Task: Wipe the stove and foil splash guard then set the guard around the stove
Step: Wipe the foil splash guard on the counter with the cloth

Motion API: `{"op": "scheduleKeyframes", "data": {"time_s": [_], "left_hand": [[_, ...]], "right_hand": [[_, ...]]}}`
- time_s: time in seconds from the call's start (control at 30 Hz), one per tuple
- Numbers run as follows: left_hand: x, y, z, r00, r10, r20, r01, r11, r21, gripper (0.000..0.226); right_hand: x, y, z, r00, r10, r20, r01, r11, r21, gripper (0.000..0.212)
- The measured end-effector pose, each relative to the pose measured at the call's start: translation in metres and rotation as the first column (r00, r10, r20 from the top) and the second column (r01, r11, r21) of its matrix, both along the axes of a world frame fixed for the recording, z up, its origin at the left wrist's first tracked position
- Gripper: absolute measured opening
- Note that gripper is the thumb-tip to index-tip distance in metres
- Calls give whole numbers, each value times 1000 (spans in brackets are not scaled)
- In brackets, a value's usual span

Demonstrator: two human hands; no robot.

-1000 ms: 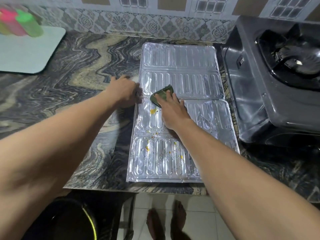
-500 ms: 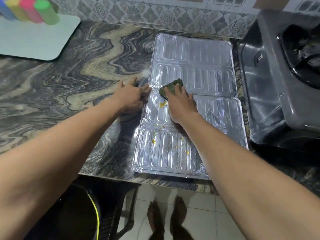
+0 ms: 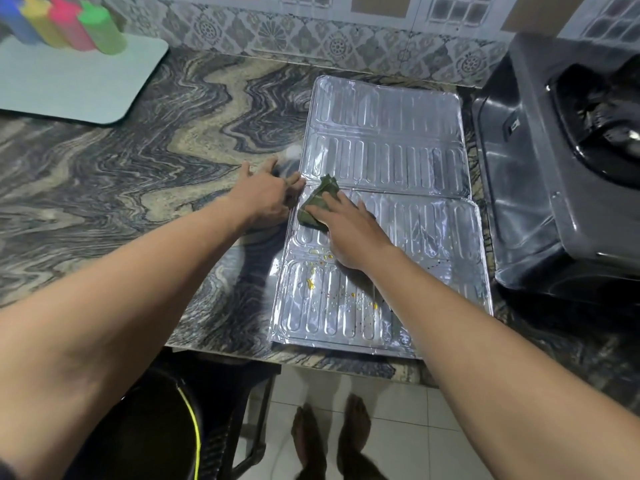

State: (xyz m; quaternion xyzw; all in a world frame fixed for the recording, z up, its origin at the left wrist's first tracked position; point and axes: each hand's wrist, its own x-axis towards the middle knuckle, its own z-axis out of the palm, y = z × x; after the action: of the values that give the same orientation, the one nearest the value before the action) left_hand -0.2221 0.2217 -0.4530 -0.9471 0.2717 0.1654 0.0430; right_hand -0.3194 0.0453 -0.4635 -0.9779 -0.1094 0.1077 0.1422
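Note:
The silver foil splash guard lies flat and unfolded on the marbled counter, its near panel speckled with yellow and dark spots. My right hand presses a crumpled green cloth onto the guard near its left edge, fingers laid over the cloth. My left hand rests on the counter with its fingertips on the guard's left edge. The dark grey gas stove stands to the right of the guard, its black burner at the frame's right edge.
A pale mat with several coloured bottles sits at the back left. The tiled wall runs behind. The counter's front edge is just below the guard; a dark stool and my bare feet are beneath.
My right hand has slid the cloth a little toward me and left over the yellow smear. My left hand stays at the guard's edge. The view shifted left.

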Motion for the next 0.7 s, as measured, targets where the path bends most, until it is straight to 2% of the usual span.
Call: {"op": "scheduleKeyframes", "data": {"time_s": [0.13,0.3,0.7], "left_hand": [[-1,3,-2,1000,0,2,0,1000,-28,75],[8,7,-10,1000,-1,-9,0,997,-82,62],[5,2,-10,1000,-8,17,8,999,-31,67]], "right_hand": [[-12,-3,8,998,53,-40,-54,999,-8,77],[-30,-5,8,993,96,-62,-96,995,-5,81],[-64,-19,5,990,115,-77,-115,993,6,75]]}}
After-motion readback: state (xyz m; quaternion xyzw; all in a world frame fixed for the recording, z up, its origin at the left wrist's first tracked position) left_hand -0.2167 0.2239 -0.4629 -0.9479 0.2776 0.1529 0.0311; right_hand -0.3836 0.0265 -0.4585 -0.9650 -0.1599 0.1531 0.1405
